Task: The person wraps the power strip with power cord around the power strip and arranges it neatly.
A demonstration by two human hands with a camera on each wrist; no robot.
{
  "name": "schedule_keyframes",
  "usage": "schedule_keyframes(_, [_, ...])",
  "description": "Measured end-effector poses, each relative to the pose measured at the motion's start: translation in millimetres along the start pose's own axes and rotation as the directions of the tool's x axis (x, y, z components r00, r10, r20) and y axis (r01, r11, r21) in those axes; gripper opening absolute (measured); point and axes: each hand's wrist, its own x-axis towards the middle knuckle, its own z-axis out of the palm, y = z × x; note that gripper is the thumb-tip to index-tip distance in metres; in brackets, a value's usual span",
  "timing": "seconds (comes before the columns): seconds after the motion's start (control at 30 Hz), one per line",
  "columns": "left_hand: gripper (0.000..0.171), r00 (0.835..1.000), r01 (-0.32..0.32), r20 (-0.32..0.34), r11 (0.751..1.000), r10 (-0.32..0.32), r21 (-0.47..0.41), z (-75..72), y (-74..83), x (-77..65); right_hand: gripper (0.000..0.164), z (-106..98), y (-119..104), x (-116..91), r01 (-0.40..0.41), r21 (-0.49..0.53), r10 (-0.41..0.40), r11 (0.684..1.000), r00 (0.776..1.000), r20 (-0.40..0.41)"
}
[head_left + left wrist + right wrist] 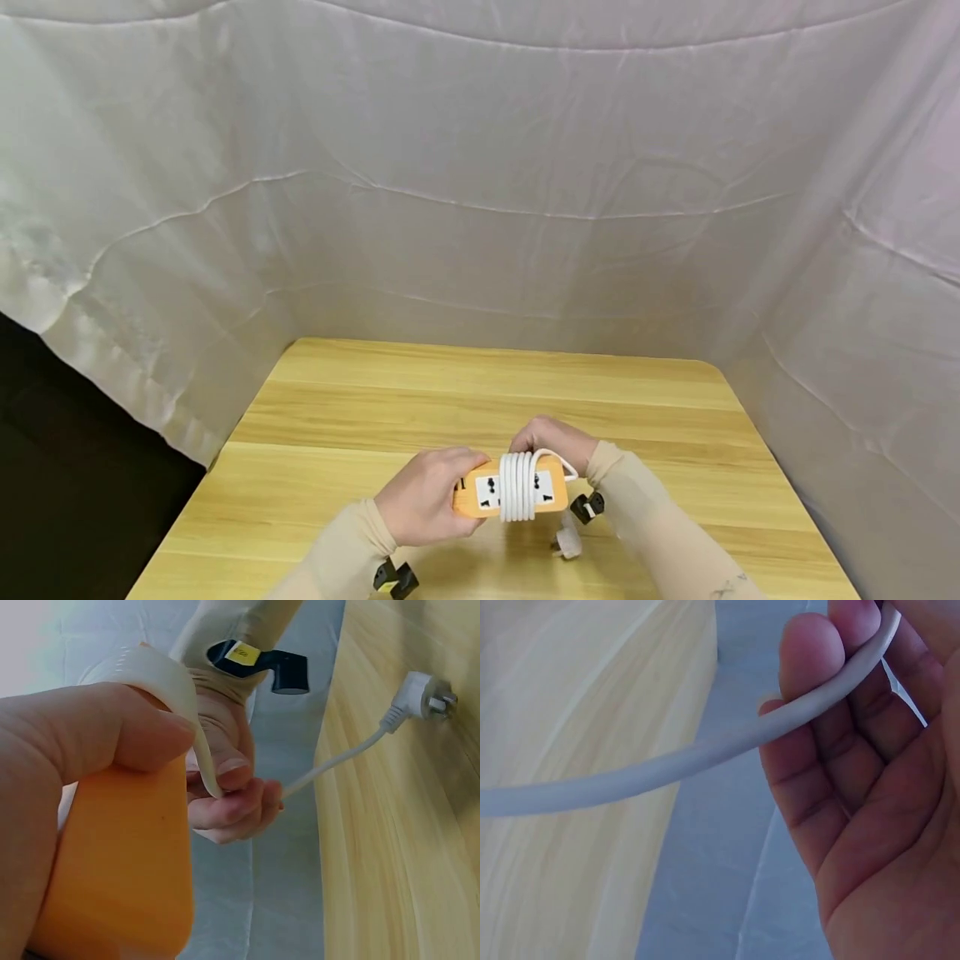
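My left hand (427, 498) grips the left end of an orange power strip (467, 498) with white socket panels, held above the table. Several turns of its white cord (517, 487) lie wound round the strip's middle. Behind the strip's right end, my right hand (555, 440) pinches the loose part of the cord, partly hidden by the strip. The left wrist view shows the cord running from the wound strip into the right fingers (234, 774). Past them it leads to a white plug (416, 695) by the tabletop. In the right wrist view, the cord (667, 769) crosses the curled fingers.
The wooden table (360, 400) has pale grey curtains (480, 250) behind it and along both sides. A dark gap (75, 467) shows beyond the table's left edge. Small black devices (587, 507) are worn on both wrists over beige sleeves (637, 500).
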Motion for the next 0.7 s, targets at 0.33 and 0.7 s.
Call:
schedule_keyframes(0.33, [0.051,0.999,-0.031,0.041,0.998,0.029,0.047,3.7,1.1,-3.0,0.023,-2.9,-1.8,0.3,-0.055,-0.079,0.055,0.995,0.999,-0.003])
schedule_keyframes(0.7, [0.056,0.993,-0.105,0.063,0.983,0.096,0.151,9.0,2.5,-4.7,0.010,-9.0,-4.6,1.6,-0.120,-0.131,0.121,0.984,0.993,-0.001])
